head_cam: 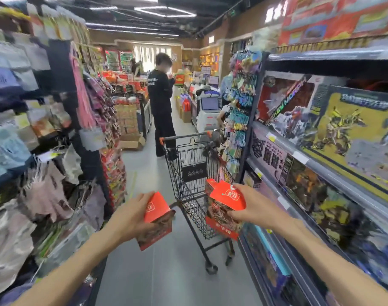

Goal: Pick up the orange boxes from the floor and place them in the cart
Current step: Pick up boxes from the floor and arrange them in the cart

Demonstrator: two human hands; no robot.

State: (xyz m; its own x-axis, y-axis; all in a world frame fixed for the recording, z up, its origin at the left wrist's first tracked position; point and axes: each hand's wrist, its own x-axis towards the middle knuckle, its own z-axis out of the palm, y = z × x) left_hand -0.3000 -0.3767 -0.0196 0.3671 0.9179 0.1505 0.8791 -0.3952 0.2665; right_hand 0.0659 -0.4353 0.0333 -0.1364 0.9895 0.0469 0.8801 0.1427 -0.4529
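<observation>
I hold one orange box in each hand, at chest height in a shop aisle. My left hand [131, 214] grips the top of an orange box [157, 219] to the left of the cart. My right hand [251, 206] grips a second orange box [225, 208], which overlaps the near right corner of the black wire shopping cart [192, 173]. The cart stands just ahead on the grey floor, its orange-tipped handle on the far side. The basket's inside looks bare where I can see it.
Shelves of toy boxes [321, 133] line the right side, close to the cart. Racks of hanging packets and clothes [56, 151] line the left. A person in black [162, 107] stands in the aisle beyond the cart. Cardboard boxes [131, 142] sit on the floor further back.
</observation>
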